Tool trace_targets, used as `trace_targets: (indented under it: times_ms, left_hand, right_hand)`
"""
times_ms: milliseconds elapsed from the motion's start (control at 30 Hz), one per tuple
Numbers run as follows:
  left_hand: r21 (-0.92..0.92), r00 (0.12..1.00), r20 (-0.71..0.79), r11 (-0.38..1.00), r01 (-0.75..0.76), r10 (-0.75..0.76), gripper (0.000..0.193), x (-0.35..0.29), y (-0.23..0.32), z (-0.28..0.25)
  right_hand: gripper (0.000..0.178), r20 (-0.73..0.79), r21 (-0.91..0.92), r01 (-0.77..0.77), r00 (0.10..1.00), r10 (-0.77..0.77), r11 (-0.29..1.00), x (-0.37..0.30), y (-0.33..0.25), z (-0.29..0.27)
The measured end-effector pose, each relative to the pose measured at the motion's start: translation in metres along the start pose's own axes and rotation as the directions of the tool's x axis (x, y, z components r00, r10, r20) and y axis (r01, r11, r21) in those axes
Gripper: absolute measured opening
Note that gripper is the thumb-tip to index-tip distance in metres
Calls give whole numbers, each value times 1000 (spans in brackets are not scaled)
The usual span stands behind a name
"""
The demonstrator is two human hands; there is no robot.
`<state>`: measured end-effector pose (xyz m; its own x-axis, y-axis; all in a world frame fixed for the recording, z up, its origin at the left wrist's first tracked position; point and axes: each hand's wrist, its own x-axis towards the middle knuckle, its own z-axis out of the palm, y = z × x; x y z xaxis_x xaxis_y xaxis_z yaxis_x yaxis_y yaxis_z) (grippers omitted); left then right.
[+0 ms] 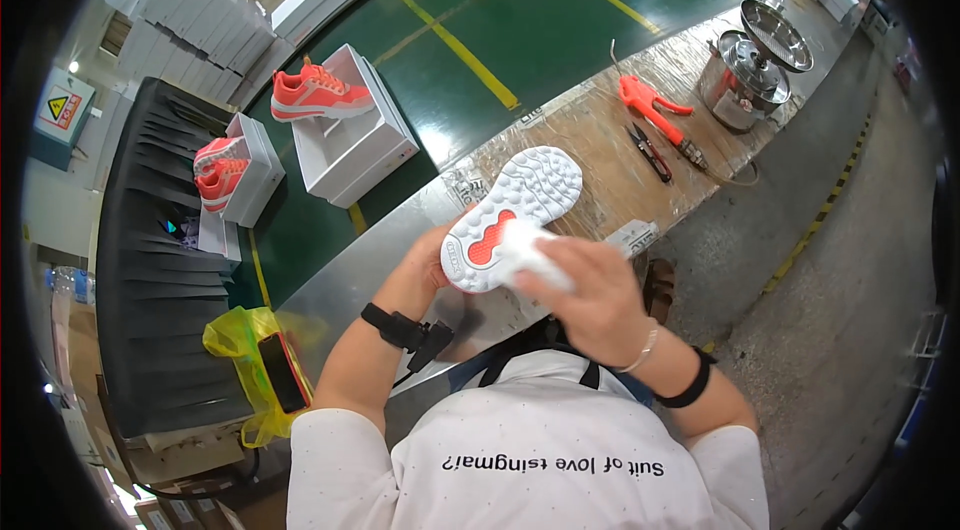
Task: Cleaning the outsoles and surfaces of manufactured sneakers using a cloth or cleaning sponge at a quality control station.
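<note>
A sneaker [535,188] is turned sole up in front of me, its white studded sole carrying a coral patch in the middle. My left hand [432,258] grips it by the heel end, the fingers mostly hidden beneath the shoe. In my right hand [592,295], somewhat smeared by motion, is a white cloth [523,248]. The cloth lies against the sole beside the coral patch. The underside and upper of this shoe are out of sight.
Beyond my hands, a coral air blow gun [650,108] and pliers [651,154] lie on the worn workbench [600,145]. Farther right stands a metal pot [742,80]. Shoeboxes with coral sneakers [320,93] ride the green conveyor [470,5]. A phone [284,373] rests on yellow plastic at left.
</note>
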<state>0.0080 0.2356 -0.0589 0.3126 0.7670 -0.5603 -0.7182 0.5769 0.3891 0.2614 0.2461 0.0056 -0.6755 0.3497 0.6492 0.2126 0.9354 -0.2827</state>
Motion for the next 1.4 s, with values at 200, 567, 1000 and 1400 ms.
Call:
trace_targets:
  times_ms: [200,567,1000,1400]
  left_hand:
    - [133,999,-12,990,41,-39,44,5,6,-17]
    - [406,963,-177,906,-117,204,44,-6,-5,-10]
    - [883,497,-14,243,-401,868,31,-126,117,18]
    - [386,663,344,-744,546,665,26,-143,223,-71]
  right_hand:
    - [37,-111,-26,27,993,-30,999,-2,27,59]
    - [38,-206,51,-120,970,128,991,12,46,66]
    - [36,-91,102,-558,819,566,823,-24,112,72]
    - [35,-135,5,-511,852,507,860,-22,101,78]
